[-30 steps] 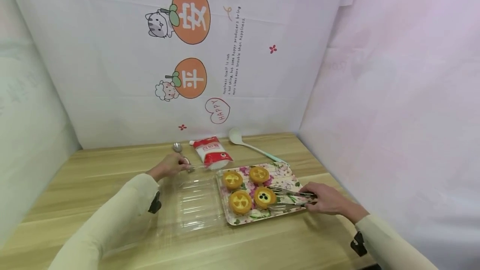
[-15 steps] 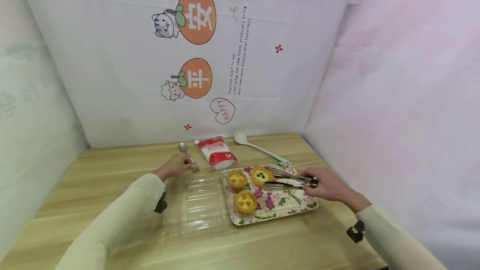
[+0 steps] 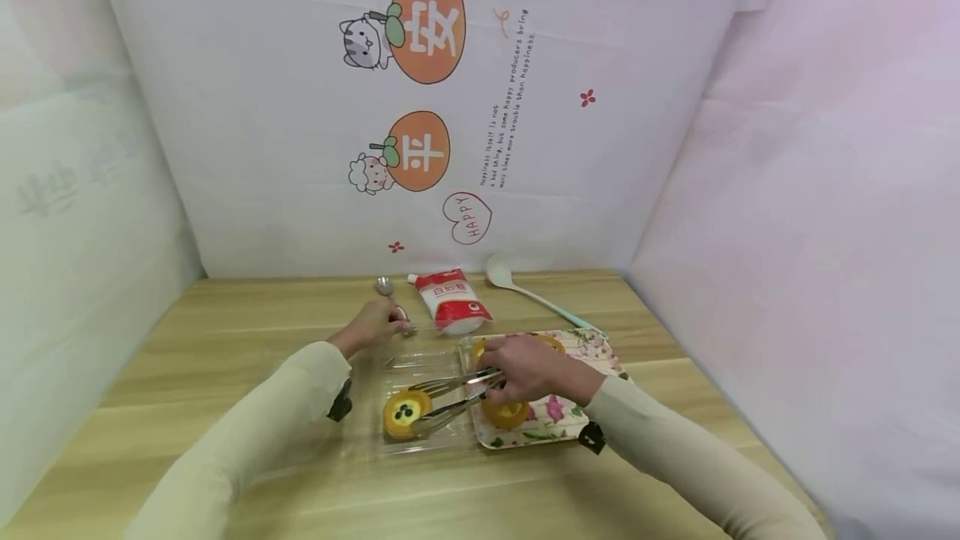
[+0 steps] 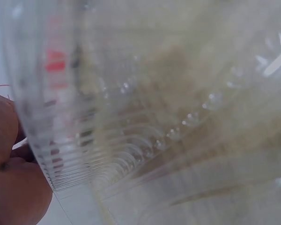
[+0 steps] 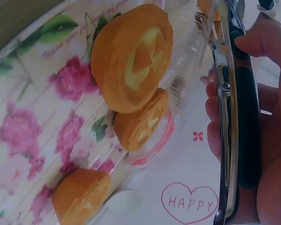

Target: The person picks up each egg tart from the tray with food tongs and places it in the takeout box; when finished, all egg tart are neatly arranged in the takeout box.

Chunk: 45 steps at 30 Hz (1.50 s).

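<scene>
My right hand (image 3: 528, 367) grips metal tongs (image 3: 444, 412) with dark handle grips (image 5: 247, 126). Between the tong ends is an egg tart (image 3: 403, 412) with dark dots on its pale filling. It is over the near left part of a clear plastic box (image 3: 423, 359); whether it touches the bottom I cannot tell. My left hand (image 3: 372, 325) pinches the box's far edge, and the ridged clear wall (image 4: 131, 159) fills the left wrist view. On the flowered tray (image 3: 555, 432) sit three more tarts (image 5: 131, 56), partly hidden by my right hand in the head view.
Behind the box lie a red and white bag (image 3: 452, 300) and a metal spoon (image 3: 385, 286), its handle partly behind my left hand. A white ladle (image 3: 498, 272) with a pale green handle end reaches to the tray's far edge. Walls of printed cloth (image 3: 300, 148) surround the table.
My right hand has carried the dotted tart in the tongs from the tray leftward to over the clear box. The left hand stays at the box's far edge. The head view has shifted slightly.
</scene>
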Each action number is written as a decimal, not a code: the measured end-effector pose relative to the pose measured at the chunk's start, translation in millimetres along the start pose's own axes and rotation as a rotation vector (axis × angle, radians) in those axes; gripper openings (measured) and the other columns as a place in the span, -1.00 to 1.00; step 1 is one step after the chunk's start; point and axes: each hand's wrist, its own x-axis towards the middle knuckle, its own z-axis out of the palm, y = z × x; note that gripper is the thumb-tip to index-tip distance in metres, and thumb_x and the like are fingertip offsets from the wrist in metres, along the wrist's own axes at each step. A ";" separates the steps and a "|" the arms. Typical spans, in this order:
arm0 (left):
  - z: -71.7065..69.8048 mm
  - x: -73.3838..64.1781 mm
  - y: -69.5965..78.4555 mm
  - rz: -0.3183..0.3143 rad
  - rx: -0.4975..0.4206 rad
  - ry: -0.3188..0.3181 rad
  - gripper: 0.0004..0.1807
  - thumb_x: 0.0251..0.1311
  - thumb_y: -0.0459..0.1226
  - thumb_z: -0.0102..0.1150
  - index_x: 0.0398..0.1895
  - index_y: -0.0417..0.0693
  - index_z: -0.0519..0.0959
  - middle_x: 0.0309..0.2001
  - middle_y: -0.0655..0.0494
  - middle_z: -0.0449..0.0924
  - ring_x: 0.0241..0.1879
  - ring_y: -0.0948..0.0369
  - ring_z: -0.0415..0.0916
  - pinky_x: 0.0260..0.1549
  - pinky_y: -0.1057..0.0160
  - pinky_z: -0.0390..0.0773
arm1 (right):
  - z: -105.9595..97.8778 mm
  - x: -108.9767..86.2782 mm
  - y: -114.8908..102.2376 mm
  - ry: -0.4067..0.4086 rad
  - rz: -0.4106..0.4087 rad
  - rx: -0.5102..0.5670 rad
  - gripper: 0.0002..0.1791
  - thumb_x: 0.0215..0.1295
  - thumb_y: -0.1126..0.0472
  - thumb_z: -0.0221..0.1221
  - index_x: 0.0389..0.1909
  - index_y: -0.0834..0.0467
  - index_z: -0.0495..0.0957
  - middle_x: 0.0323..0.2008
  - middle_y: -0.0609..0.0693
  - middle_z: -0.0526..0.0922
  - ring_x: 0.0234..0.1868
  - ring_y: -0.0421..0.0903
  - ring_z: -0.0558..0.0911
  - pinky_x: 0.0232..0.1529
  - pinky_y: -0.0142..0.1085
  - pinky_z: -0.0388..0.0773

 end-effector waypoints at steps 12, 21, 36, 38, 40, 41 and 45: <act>-2.3 2.6 4.0 0.024 0.011 0.027 -0.86 0.22 -0.39 0.26 -0.46 -0.28 0.68 -0.36 0.00 0.68 -0.40 0.23 0.42 -0.36 0.23 0.46 | -1.7 15.9 -2.3 -0.060 -0.009 -0.057 -0.64 0.15 -0.06 0.24 -0.05 -0.04 0.66 -0.17 -0.11 0.63 -0.39 -0.31 0.45 -0.42 -0.37 0.40; 2.6 0.3 0.1 0.064 0.012 0.023 -0.87 0.20 -0.40 0.27 -0.46 -0.29 0.69 -0.35 -0.01 0.70 -0.38 0.24 0.46 -0.33 0.22 0.49 | -1.9 12.4 -3.7 -0.104 -0.019 -0.049 -0.54 0.13 -0.03 0.28 0.05 0.04 0.64 -0.12 -0.05 0.62 -0.35 -0.26 0.49 -0.32 -0.31 0.50; 2.6 -0.6 0.0 0.029 0.009 0.005 -0.88 0.22 -0.41 0.25 -0.45 -0.27 0.69 -0.33 0.00 0.68 -0.38 0.23 0.44 -0.30 0.20 0.48 | -7.3 -4.7 4.1 -0.073 0.012 -0.036 -0.55 0.09 -0.04 0.30 0.01 0.03 0.65 -0.26 -0.08 0.57 -0.38 -0.26 0.42 -0.41 -0.33 0.44; 3.6 0.0 -0.8 0.033 0.011 0.003 -0.87 0.23 -0.41 0.24 -0.44 -0.29 0.69 -0.33 -0.01 0.68 -0.38 0.23 0.45 -0.30 0.20 0.48 | -8.3 -7.3 4.6 -0.059 0.006 -0.027 -0.59 0.09 -0.04 0.31 -0.05 0.06 0.66 -0.27 -0.09 0.58 -0.37 -0.27 0.42 -0.38 -0.33 0.44; 4.3 0.5 -1.4 0.043 0.014 0.006 -0.87 0.22 -0.41 0.25 -0.45 -0.30 0.69 -0.33 -0.01 0.69 -0.38 0.23 0.45 -0.31 0.20 0.49 | -8.5 -8.7 4.0 -0.045 -0.008 -0.019 -0.60 0.10 -0.02 0.31 -0.06 0.06 0.66 -0.25 -0.08 0.60 -0.37 -0.28 0.42 -0.38 -0.34 0.44; 4.6 0.6 -1.5 0.042 0.012 0.009 -0.87 0.22 -0.41 0.25 -0.46 -0.30 0.69 -0.34 -0.01 0.68 -0.39 0.23 0.44 -0.31 0.20 0.48 | -7.5 -8.9 4.2 -0.041 -0.014 -0.023 -0.61 0.11 -0.02 0.30 -0.06 0.06 0.66 -0.25 -0.08 0.61 -0.39 -0.29 0.41 -0.40 -0.36 0.42; 4.6 0.2 -1.0 0.041 0.011 0.019 -0.87 0.22 -0.41 0.25 -0.47 -0.28 0.68 -0.35 0.00 0.68 -0.39 0.23 0.44 -0.32 0.20 0.48 | -3.6 -7.2 2.1 -0.032 -0.024 -0.041 -0.62 0.15 -0.04 0.28 -0.03 0.03 0.67 -0.28 -0.09 0.60 -0.46 -0.30 0.37 -0.46 -0.39 0.35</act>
